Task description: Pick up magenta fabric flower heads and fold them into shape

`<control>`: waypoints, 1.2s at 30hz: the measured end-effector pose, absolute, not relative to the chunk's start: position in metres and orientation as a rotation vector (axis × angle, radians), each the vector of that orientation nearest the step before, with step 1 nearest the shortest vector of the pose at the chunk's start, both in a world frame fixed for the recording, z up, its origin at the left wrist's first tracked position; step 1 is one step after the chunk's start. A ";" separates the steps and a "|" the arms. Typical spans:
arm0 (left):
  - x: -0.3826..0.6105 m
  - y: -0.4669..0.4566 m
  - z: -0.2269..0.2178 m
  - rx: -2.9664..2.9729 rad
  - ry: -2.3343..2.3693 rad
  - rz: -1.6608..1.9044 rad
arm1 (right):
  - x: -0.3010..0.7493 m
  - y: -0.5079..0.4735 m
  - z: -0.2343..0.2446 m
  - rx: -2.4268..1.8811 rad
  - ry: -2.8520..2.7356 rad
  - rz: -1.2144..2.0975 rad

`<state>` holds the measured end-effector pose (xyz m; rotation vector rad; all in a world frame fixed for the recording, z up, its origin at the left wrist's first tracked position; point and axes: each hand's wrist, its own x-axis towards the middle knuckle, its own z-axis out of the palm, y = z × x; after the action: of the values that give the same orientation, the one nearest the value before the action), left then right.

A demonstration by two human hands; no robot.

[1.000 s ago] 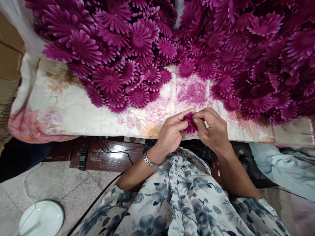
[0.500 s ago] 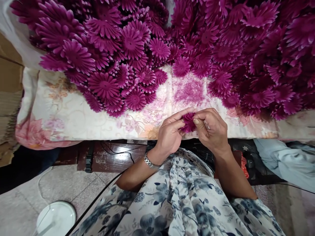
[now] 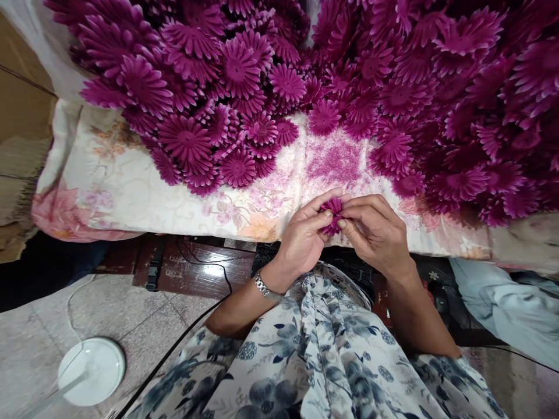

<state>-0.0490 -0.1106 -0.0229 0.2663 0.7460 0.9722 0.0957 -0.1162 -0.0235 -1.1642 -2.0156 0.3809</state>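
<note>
The left hand (image 3: pixel 302 238) pinches a small magenta flower (image 3: pixel 332 205) between thumb and fingers; the right hand (image 3: pixel 379 234) nips its right side, thumb against fingertips. Both forearms angle forward, the hands meeting above the near edge of the counter (image 3: pixel 131 203). The flower's narrow petals look bunched, partly hidden.

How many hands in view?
2: the left hand, with a metal band at its wrist, and the right hand, both on one purple flower over the near edge of the cloth. Others may be hidden.
</note>
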 end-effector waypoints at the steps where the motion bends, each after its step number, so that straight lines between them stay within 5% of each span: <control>1: -0.048 -0.111 -0.023 0.279 0.750 0.980 | 0.097 -0.117 -0.023 -1.164 -1.998 0.408; 13: -0.042 -0.115 -0.025 0.445 0.778 1.077 | 0.101 -0.121 -0.019 -1.264 -1.868 0.562; 21: -0.040 -0.119 -0.032 0.616 0.807 1.053 | 0.100 -0.121 -0.019 -1.296 -1.517 1.117; 36: -0.045 -0.112 -0.033 0.809 0.801 1.002 | 0.108 -0.117 -0.020 -1.311 -1.628 1.047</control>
<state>-0.0448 -0.1122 -0.0326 0.8086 0.8005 1.0021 0.1075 -0.1173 -0.0196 -1.3113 -1.6280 1.0470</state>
